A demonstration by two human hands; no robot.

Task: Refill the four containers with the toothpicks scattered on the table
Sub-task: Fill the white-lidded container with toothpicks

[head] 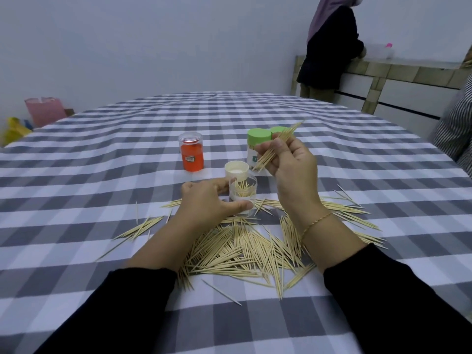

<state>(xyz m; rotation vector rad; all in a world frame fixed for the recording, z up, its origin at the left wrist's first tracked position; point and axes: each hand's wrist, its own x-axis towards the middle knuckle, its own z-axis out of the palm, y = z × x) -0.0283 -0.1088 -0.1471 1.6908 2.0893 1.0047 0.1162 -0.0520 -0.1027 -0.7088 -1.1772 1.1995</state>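
Observation:
My left hand (209, 200) holds a small clear open container (244, 194) between forefinger and thumb; a few toothpicks stand inside it. Raised above and to the right of it, my right hand (291, 164) pinches a bundle of toothpicks (275, 146), tilted with its tips up to the right. A big heap of loose toothpicks (245, 249) lies on the checked tablecloth between my forearms. A cream lid (236, 169) lies upside down just behind the clear container. An orange container (192, 154) with a clear cap stands further back. Two green-capped containers (258, 141) stand behind my right hand.
The table (102, 162) has a grey and white checked cloth. Stray toothpicks (139, 228) lie left of the heap, others (350, 208) to the right. A person (329, 47) stands at a tiled counter (398, 70) at the back right. Pink and yellow bags (43, 111) sit far left.

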